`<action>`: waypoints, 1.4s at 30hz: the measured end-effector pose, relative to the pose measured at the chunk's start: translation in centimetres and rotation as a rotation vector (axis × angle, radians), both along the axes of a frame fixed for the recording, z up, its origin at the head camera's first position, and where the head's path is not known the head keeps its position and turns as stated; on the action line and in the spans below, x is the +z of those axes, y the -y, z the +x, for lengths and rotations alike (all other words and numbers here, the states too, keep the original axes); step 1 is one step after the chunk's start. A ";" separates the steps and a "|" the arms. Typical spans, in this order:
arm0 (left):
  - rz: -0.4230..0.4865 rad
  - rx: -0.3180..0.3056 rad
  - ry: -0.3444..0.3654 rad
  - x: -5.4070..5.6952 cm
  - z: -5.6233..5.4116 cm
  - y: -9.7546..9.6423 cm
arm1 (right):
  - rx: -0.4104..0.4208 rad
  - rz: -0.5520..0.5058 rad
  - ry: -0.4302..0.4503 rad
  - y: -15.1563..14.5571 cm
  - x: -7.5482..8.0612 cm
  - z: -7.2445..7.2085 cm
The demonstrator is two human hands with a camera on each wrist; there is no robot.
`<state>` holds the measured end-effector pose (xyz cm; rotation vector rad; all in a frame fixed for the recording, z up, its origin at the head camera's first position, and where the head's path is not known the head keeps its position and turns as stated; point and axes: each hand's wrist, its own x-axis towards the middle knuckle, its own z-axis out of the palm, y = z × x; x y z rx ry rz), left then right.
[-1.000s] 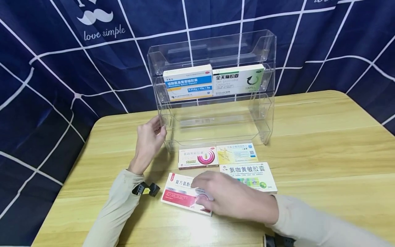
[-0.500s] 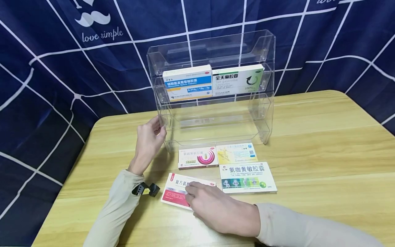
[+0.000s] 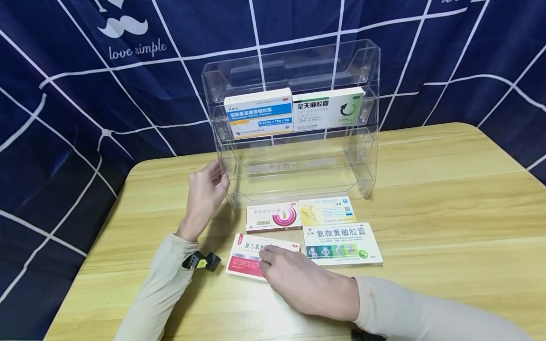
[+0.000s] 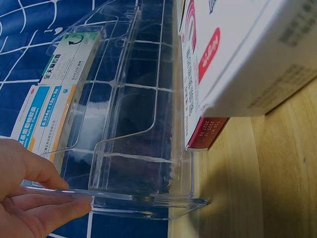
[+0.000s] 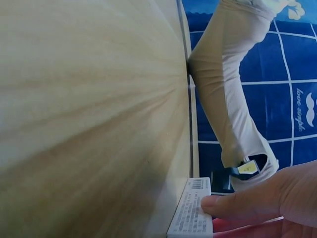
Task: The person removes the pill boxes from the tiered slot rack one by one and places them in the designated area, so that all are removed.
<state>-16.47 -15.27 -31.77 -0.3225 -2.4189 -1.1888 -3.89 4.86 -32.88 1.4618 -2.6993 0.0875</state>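
Note:
My left hand [image 3: 207, 196] pinches the left side panel of a clear acrylic display rack [image 3: 370, 182], thumb and fingers on either face of it in the left wrist view. With my right hand [image 3: 304, 282] I grip the right part of a red-and-white medicine box [image 3: 242, 258] lying on the table. My thumb [image 5: 223, 206] presses the box's printed narrow side [image 5: 190, 210] in the right wrist view, and the hand covers much of its front. On an upper tier of the rack stand a blue-and-white box [image 3: 261, 116] and a green-and-white box [image 3: 327, 110].
Before the rack lie a box with pink rings [image 3: 273, 217], a yellow-and-white box [image 3: 326, 210] and a larger white box [image 3: 343, 244]. All are on a wood-grain table [image 3: 448, 199]. Behind it hangs a dark blue curtain [image 3: 170, 94] with white lines.
My right hand has shifted left and closed on the red-and-white box, which has turned straighter and moved slightly away from me. The left hand stays on the rack.

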 end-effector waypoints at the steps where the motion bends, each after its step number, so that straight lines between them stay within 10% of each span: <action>1: -0.001 -0.001 -0.001 0.0 0.0 0.0 | -0.004 0.001 0.003 0.0 0.1 -0.1; 42: 0.001 -0.004 -0.005 0.0 0.2 0.0 | -0.099 -0.020 0.053 -0.5 0.2 -0.9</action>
